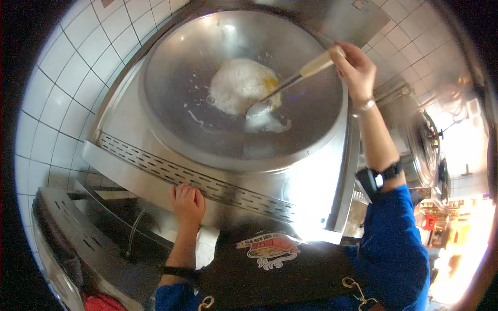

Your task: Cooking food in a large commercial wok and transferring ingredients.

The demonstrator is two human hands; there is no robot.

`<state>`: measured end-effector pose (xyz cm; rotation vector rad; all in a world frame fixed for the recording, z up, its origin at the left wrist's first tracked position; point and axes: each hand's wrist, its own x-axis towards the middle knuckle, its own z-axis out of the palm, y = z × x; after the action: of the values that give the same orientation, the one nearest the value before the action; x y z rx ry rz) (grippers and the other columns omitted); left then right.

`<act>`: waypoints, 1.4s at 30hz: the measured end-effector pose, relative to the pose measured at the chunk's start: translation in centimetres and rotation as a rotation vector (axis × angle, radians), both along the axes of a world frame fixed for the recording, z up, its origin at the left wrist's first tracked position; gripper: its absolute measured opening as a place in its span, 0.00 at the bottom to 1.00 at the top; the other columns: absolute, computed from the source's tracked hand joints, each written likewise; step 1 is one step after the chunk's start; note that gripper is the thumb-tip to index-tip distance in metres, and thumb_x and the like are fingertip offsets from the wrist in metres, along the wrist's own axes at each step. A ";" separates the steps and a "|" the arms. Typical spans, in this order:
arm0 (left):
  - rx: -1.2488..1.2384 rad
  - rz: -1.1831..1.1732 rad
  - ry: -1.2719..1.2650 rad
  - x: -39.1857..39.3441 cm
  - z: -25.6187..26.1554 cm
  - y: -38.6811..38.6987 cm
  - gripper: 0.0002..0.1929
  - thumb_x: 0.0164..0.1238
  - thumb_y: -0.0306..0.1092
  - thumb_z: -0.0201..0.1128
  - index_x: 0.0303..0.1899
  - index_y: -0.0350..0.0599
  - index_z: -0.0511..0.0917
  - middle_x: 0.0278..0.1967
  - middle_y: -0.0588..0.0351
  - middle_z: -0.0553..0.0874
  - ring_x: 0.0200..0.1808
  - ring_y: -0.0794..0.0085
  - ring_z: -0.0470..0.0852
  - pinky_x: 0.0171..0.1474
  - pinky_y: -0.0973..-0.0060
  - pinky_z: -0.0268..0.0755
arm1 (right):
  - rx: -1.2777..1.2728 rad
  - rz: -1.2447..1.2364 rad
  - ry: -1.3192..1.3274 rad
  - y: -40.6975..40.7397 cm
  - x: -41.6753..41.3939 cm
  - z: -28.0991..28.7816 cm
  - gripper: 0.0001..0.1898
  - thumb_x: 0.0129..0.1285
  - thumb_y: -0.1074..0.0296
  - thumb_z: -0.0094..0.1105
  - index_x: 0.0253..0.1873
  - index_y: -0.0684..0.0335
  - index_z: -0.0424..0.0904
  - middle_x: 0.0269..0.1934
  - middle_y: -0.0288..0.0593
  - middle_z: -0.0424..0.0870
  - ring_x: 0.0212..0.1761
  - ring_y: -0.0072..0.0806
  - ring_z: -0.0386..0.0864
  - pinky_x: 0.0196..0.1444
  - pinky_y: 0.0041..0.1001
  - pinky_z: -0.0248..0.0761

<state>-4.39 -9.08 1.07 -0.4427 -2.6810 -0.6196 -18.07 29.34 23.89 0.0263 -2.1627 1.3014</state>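
Note:
My right hand [356, 70] grips the pale handle of a long metal wok spatula [288, 83] at the upper right. The spatula's blade lies low in a very large metal wok [175, 128], at the lower right edge of a round mass of white, foamy food [237, 85] with a yellow patch, perhaps egg. Small white bits and a thin white smear lie around it on the wok's surface. My left hand [188, 202] rests on the front edge of the steel stove, beside its slotted strip [155, 161], fingers curled over; I see no tool in it.
A white tiled wall [58, 97] runs along the left. At the lower left are a dark recess with a thin bent rod and a slotted metal panel [78, 229]. A red cloth [103, 303] is below. To the right stands a large round metal vessel [422, 147] near bright light.

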 end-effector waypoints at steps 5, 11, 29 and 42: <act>-0.043 0.023 -0.037 0.0 0.3 0.4 0.06 0.54 0.30 0.53 0.25 0.39 0.76 0.31 0.51 0.79 0.45 0.59 0.74 0.58 0.52 0.54 | -0.151 0.002 0.472 -1.5 -10.2 -4.1 0.16 0.50 0.65 0.66 0.42 0.67 0.77 0.30 0.36 0.79 0.32 0.17 0.74 0.33 0.19 0.69; -0.017 0.024 -0.110 0.3 0.7 -0.1 0.06 0.54 0.30 0.53 0.25 0.39 0.76 0.30 0.51 0.79 0.45 0.58 0.74 0.58 0.51 0.53 | -0.451 0.134 -0.078 -8.1 -14.7 -9.2 0.11 0.49 0.66 0.65 0.25 0.64 0.72 0.17 0.36 0.73 0.16 0.20 0.70 0.18 0.21 0.65; -0.003 0.019 -0.150 0.3 0.3 0.0 0.06 0.54 0.31 0.53 0.26 0.40 0.76 0.32 0.52 0.79 0.46 0.59 0.74 0.60 0.51 0.51 | -0.598 0.225 0.048 -2.3 -15.9 -12.9 0.09 0.49 0.73 0.61 0.21 0.67 0.70 0.13 0.37 0.70 0.12 0.22 0.67 0.14 0.22 0.59; -0.029 0.036 -0.152 0.3 0.0 0.0 0.08 0.57 0.32 0.52 0.27 0.40 0.76 0.33 0.51 0.79 0.46 0.58 0.74 0.60 0.53 0.51 | -0.464 0.197 -0.042 3.0 -2.7 -7.1 0.06 0.54 0.75 0.52 0.32 0.72 0.71 0.15 0.35 0.64 0.14 0.21 0.59 0.19 0.23 0.58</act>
<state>-4.13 -9.13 1.09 -0.3678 -2.8380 -0.6275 -20.73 32.30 16.76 0.0257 -1.8775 1.9042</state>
